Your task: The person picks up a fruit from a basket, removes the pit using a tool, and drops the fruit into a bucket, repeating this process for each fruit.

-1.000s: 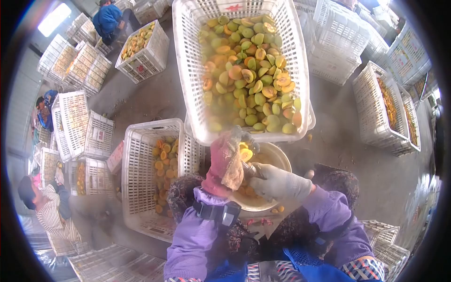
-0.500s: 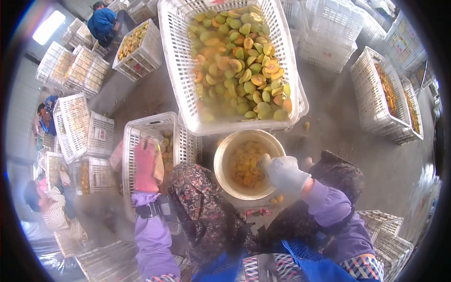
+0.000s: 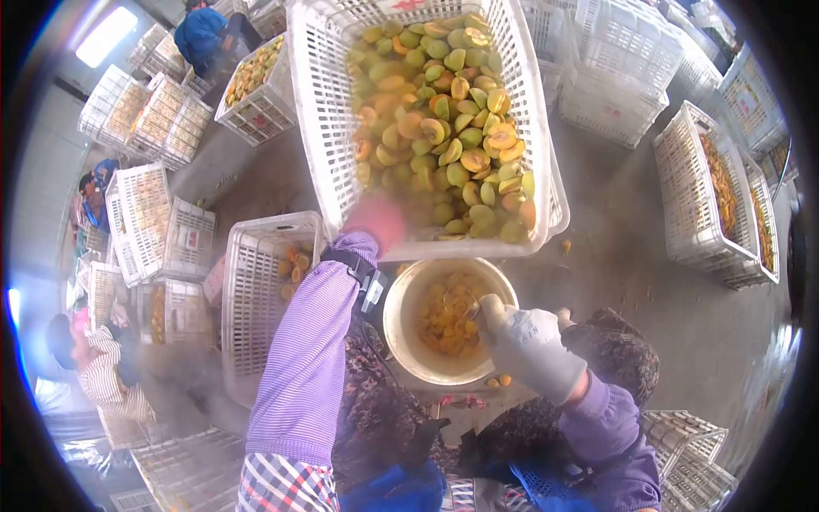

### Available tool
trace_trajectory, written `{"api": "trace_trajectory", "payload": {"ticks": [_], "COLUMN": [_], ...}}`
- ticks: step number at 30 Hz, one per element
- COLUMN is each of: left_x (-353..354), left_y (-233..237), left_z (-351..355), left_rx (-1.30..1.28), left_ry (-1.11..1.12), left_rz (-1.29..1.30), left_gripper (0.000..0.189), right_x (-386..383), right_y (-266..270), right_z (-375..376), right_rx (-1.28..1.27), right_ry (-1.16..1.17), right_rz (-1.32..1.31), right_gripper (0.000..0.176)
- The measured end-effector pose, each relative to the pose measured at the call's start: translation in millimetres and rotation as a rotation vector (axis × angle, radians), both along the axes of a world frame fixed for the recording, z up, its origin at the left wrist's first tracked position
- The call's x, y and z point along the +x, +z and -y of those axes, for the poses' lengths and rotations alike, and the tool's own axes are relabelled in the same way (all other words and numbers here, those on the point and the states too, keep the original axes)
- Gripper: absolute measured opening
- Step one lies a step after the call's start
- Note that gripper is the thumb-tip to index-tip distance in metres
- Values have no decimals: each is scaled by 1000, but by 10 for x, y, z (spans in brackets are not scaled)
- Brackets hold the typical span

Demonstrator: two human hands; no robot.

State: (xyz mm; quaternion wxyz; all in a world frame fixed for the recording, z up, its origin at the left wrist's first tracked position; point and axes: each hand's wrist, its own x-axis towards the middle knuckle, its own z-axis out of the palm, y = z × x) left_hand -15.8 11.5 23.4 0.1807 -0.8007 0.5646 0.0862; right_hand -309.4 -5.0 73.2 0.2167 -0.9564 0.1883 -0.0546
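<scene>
My left hand (image 3: 375,224), in a pink glove, reaches over the near left rim of a large white crate (image 3: 426,248). Motion blurs its fingers, so what they hold cannot be made out. Inside the crate lie many green and orange fruit halves (image 3: 473,160), apricot-like, some cut side up. My right hand (image 3: 533,350), in a pale grey-white glove, is closed at the right rim of a white bucket (image 3: 399,341). From its fingers a thin curved metal tool (image 3: 467,305) extends over the bucket. Orange-yellow fruit pieces (image 3: 448,328) lie in the bucket.
Left of the bucket stands another white crate (image 3: 241,299) with a few fruit halves (image 3: 295,263). Stacked crates (image 3: 618,77) and filled crates (image 3: 712,200) stand around the floor. Several people work at the left, one in blue (image 3: 202,38). Small fruit pieces (image 3: 499,381) lie beside the bucket.
My left hand has moved from the left crate up and right to the large crate's near edge. My right hand stays by the bucket, slightly lower, and the metal tool now shows.
</scene>
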Motion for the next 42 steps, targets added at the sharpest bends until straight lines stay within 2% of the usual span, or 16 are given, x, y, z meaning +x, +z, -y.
{"api": "trace_trajectory", "payload": {"ticks": [3,6,8,11,13,18,22,26,29,31,32,34,38,40,41,42], "left_x": [-105,76,253,160,5,-554,-967,-989,-1058,-1084,-1089,-1090,-1076,-1076,-1072,-1047], "left_y": [278,-6,-135,183,357,386,427,224,216,94,-27,-80,-74,-110,-150,-216], "left_z": [130,75,-50,-294,-465,-686,-647,-714,-726,-814,-879,-897,-777,-751,-724,-694], "left_rx": [33,-17,-240,-475,-621,-763,-797,-840,-800,-779,-792,-849,-1043,-1110,-1136,-1181], "left_ry": [285,319,121,230,277,86,-77,-140,-166,-164,-165,-162,-152,-73,0,158], "left_rz": [-268,-185,-381,-766,-890,-717,-516,-505,-587,-442,-241,-115,-426,-554,-602,-885], "left_gripper": [31,41,29,30,32,38,41,29,31,33,33,33,31,31,31,31], "right_x": [-54,-89,-104,-120,-102,101,236,294,313,335,351,390,437,435,449,471], "right_y": [-53,0,92,83,114,75,-26,-74,-100,-150,-156,-156,-239,-305,-303,-286], "right_z": [21,73,105,161,165,115,78,64,41,5,0,10,-22,-36,-49,-58], "right_rx": [33,-37,-114,-11,55,129,-8,-32,-17,-33,-15,18,-19,-16,66,145], "right_ry": [-5,-32,-82,-126,-117,-95,-100,-113,-137,-131,-119,-98,-84,-59,-77,-95], "right_rz": [15,86,121,268,298,352,442,382,236,157,131,81,67,102,68,34], "right_gripper": [19,18,17,16,16,20,24,28,35,39,42,48,54,56,54,53]}}
